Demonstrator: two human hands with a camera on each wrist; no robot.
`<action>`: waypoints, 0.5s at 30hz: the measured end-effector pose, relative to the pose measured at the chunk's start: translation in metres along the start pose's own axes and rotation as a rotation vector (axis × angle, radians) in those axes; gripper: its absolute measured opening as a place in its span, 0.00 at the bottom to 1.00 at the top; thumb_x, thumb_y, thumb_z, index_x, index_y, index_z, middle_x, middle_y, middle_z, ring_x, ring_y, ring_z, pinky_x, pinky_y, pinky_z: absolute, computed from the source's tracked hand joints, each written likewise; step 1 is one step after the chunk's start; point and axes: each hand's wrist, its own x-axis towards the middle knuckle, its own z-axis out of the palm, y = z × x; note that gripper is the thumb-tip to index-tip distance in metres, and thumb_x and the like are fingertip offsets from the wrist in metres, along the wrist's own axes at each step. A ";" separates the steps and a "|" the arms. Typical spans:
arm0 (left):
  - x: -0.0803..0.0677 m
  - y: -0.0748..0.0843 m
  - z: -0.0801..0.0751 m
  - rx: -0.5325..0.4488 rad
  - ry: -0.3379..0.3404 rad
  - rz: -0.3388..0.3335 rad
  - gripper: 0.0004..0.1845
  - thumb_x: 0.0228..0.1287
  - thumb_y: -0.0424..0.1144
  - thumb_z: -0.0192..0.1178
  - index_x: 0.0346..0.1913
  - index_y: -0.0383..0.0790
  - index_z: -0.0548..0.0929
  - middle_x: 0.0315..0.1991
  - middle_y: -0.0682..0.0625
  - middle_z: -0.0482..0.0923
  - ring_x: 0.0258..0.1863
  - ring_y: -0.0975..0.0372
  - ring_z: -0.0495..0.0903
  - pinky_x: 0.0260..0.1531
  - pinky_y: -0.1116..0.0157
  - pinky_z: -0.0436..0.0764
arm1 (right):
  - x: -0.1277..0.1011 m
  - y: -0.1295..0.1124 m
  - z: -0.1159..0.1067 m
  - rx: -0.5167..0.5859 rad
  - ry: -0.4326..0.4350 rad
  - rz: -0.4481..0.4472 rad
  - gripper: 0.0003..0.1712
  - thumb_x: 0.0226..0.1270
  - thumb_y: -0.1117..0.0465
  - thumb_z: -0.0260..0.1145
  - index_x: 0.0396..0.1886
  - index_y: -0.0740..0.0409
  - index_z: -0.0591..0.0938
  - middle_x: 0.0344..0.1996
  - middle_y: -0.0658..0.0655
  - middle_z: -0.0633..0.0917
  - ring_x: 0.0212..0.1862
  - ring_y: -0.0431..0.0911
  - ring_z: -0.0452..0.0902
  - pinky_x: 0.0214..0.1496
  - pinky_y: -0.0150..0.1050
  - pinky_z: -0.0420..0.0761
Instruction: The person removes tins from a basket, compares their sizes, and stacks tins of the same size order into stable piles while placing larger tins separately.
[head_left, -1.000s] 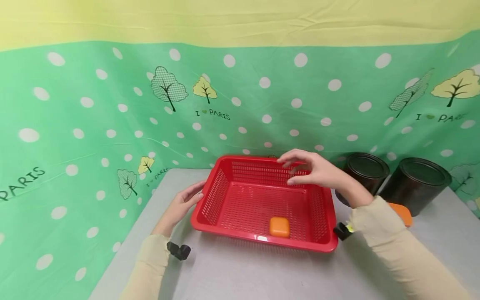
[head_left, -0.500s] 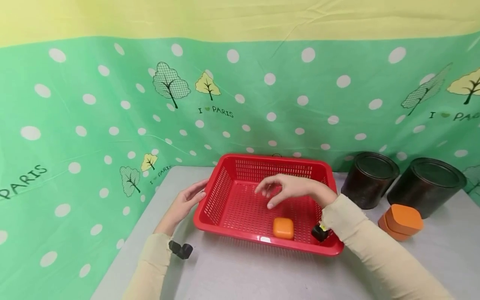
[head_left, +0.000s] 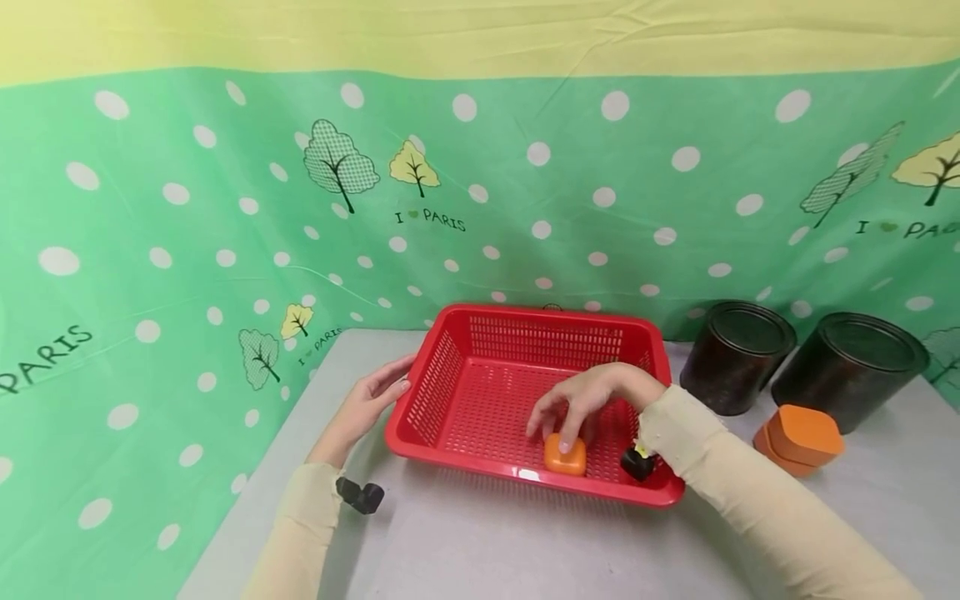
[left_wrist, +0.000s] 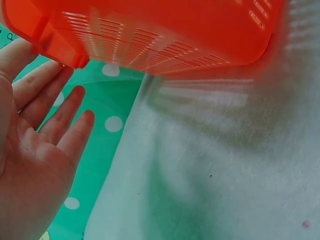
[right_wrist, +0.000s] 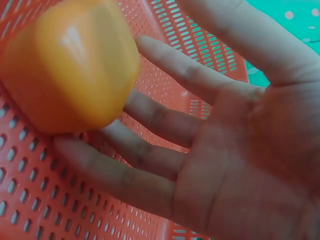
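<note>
small rounded-square orange plastic box (head_left: 564,456) | lay flat on floor of red perforated plastic basket (head_left: 480,392) | near wall, right of centre

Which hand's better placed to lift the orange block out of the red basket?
Right. The right hand is already inside the red basket, fingers reaching the orange block. The left hand rests outside against the basket's left rim, apart from the block.

We see our right hand (head_left: 592,400) reaching into the red basket (head_left: 450,375), fingertips touching the orange block (head_left: 565,456) at its six o'clock edge. Our left hand (head_left: 367,408) rests against the basket's nine o'clock side.
</note>
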 end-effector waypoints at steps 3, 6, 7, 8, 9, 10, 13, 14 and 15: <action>0.000 0.000 0.000 -0.002 0.000 -0.006 0.27 0.75 0.38 0.55 0.74 0.38 0.67 0.73 0.40 0.66 0.72 0.47 0.67 0.59 0.80 0.73 | 0.002 0.001 -0.001 -0.014 -0.017 -0.024 0.30 0.61 0.59 0.70 0.65 0.50 0.77 0.53 0.51 0.81 0.52 0.43 0.77 0.53 0.36 0.83; 0.000 0.002 0.000 0.003 0.000 -0.011 0.28 0.75 0.39 0.55 0.74 0.38 0.66 0.74 0.39 0.66 0.72 0.46 0.66 0.58 0.80 0.73 | 0.003 0.003 -0.003 -0.022 -0.015 -0.057 0.29 0.61 0.61 0.70 0.63 0.52 0.78 0.53 0.50 0.82 0.54 0.43 0.76 0.57 0.34 0.80; -0.001 0.002 0.000 0.005 0.000 -0.011 0.28 0.75 0.39 0.55 0.74 0.38 0.66 0.74 0.39 0.66 0.72 0.46 0.66 0.58 0.80 0.73 | 0.003 0.003 -0.003 -0.023 -0.010 -0.062 0.28 0.61 0.62 0.70 0.63 0.53 0.78 0.53 0.50 0.82 0.54 0.43 0.77 0.58 0.34 0.80; -0.001 0.003 0.000 0.005 0.001 -0.011 0.28 0.75 0.39 0.55 0.74 0.38 0.66 0.74 0.39 0.66 0.72 0.47 0.66 0.58 0.81 0.73 | 0.003 0.003 -0.003 -0.020 -0.005 -0.064 0.28 0.60 0.63 0.70 0.62 0.54 0.78 0.52 0.50 0.83 0.53 0.43 0.77 0.58 0.33 0.80; -0.001 0.003 0.000 0.004 0.000 -0.011 0.28 0.75 0.39 0.55 0.74 0.37 0.66 0.74 0.39 0.66 0.72 0.47 0.66 0.58 0.81 0.73 | 0.002 0.002 -0.003 -0.022 -0.001 -0.063 0.28 0.60 0.64 0.70 0.62 0.55 0.79 0.51 0.50 0.83 0.52 0.42 0.77 0.58 0.33 0.79; -0.001 0.003 0.000 0.003 0.000 -0.011 0.28 0.75 0.39 0.55 0.74 0.37 0.66 0.74 0.39 0.66 0.72 0.47 0.66 0.58 0.81 0.73 | 0.002 0.002 -0.004 -0.028 0.003 -0.059 0.28 0.59 0.64 0.70 0.61 0.56 0.79 0.50 0.49 0.83 0.51 0.41 0.77 0.57 0.32 0.80; 0.000 0.003 0.000 0.001 0.001 -0.011 0.28 0.75 0.39 0.55 0.74 0.37 0.66 0.73 0.39 0.66 0.72 0.47 0.67 0.58 0.81 0.73 | 0.002 0.002 -0.003 -0.047 0.012 -0.043 0.27 0.58 0.64 0.70 0.60 0.59 0.80 0.47 0.48 0.84 0.47 0.39 0.77 0.54 0.30 0.80; 0.000 0.003 0.000 0.002 0.000 -0.012 0.28 0.75 0.39 0.55 0.74 0.37 0.66 0.73 0.39 0.66 0.72 0.47 0.67 0.58 0.81 0.73 | 0.001 0.002 -0.003 -0.055 0.013 -0.041 0.27 0.58 0.64 0.70 0.60 0.59 0.80 0.47 0.48 0.84 0.46 0.39 0.77 0.53 0.30 0.80; -0.001 0.003 0.000 0.002 -0.001 -0.013 0.28 0.75 0.39 0.55 0.74 0.37 0.66 0.73 0.39 0.66 0.72 0.47 0.67 0.59 0.80 0.73 | 0.001 0.002 -0.003 -0.063 0.016 -0.038 0.27 0.58 0.64 0.70 0.59 0.59 0.81 0.46 0.48 0.84 0.45 0.39 0.77 0.53 0.29 0.80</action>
